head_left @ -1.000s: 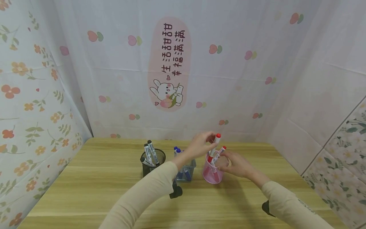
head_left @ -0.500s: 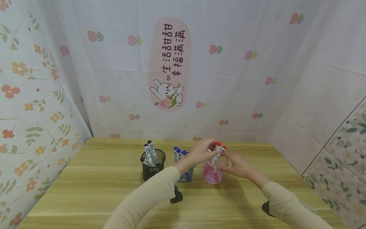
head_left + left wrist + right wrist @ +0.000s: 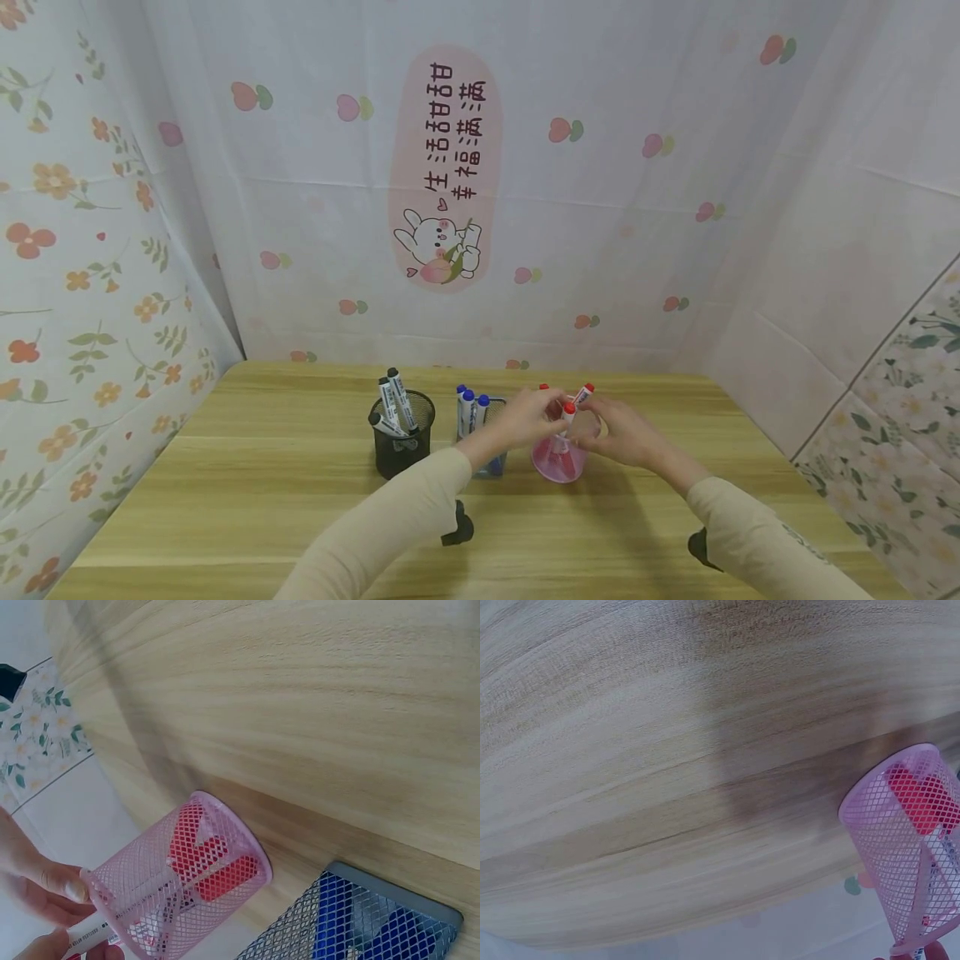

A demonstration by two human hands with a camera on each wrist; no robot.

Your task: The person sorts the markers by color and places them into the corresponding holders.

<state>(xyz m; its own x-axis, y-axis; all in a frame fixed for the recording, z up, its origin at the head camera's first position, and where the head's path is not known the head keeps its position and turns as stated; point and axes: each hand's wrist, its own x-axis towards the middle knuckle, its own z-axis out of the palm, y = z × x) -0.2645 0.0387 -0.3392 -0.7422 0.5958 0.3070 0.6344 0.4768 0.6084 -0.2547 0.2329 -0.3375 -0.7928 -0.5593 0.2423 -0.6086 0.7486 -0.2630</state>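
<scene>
My left hand (image 3: 532, 417) pinches a red-capped marker (image 3: 567, 419) whose lower part is inside the pink mesh pen holder (image 3: 557, 468). In the left wrist view, the left fingertips (image 3: 46, 946) are around the white marker barrel (image 3: 88, 932) at the holder's mouth. On the other side, my right hand (image 3: 621, 432) grips the holder's rim between thumb and fingers. More red markers (image 3: 225, 877) stand in the holder, seen through its mesh. In the right wrist view, the pink holder (image 3: 900, 840) fills the lower right, with fingertips (image 3: 934, 951) at its rim.
Left of the pink holder stands a grey mesh holder (image 3: 491, 468) with several blue markers (image 3: 468, 408). Further left, a black mesh holder (image 3: 401, 457) contains black markers (image 3: 388, 402). All stand on a wooden table (image 3: 247, 500) before a printed curtain (image 3: 315, 208).
My left hand has moved down, lowering the red-capped marker from above the pink pen holder into it. The right hand has stayed at the rim.
</scene>
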